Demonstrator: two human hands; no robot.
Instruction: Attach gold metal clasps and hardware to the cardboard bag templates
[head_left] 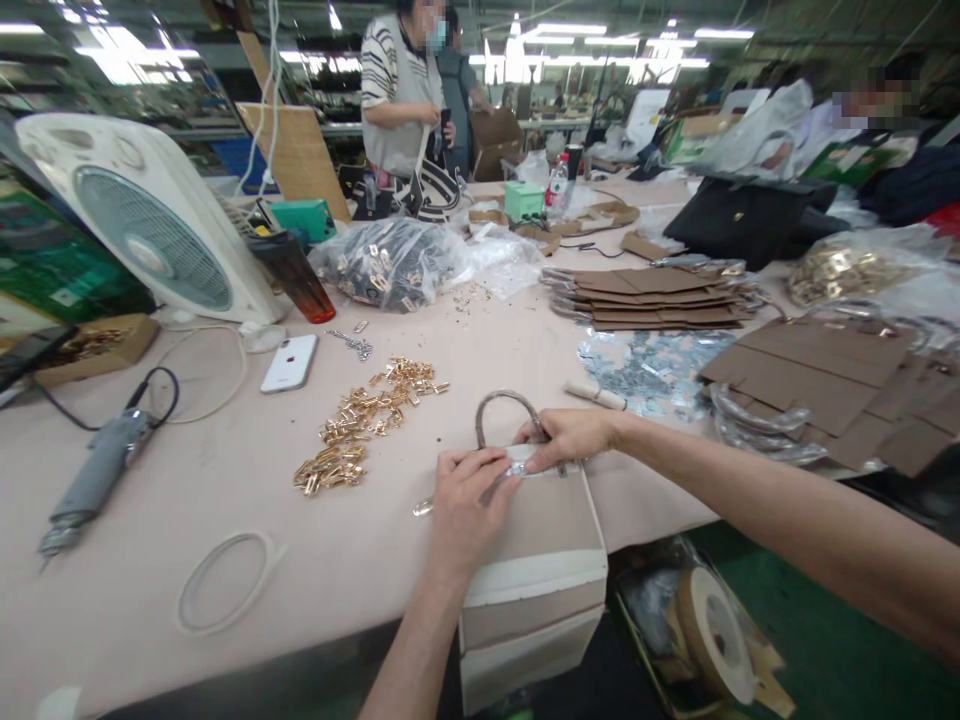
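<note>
A beige handbag panel [540, 525] with pale edging hangs over the table's front edge, its curved brown handle [491, 398] at the top. The handle looks wrapped in clear plastic. My left hand [469, 495] is closed at the panel's upper edge, fingers bent over it. From the right, my right hand [574, 437] pinches the same edge beside the handle's base, its thumb on a small silvery metal piece [517, 468]. Some of the right fingers are hidden behind the panel. Just left of the panel lies a small metal fitting [423, 508].
Gold metal fittings [352, 420] lie in heaps to the left, near a phone [289, 363] and a grey power screwdriver [105, 475]. Silvery plates [652, 370] and stacked brown panels [660, 298] are at right. A fan [150, 225] stands far left; a person [401, 100] stands across the table.
</note>
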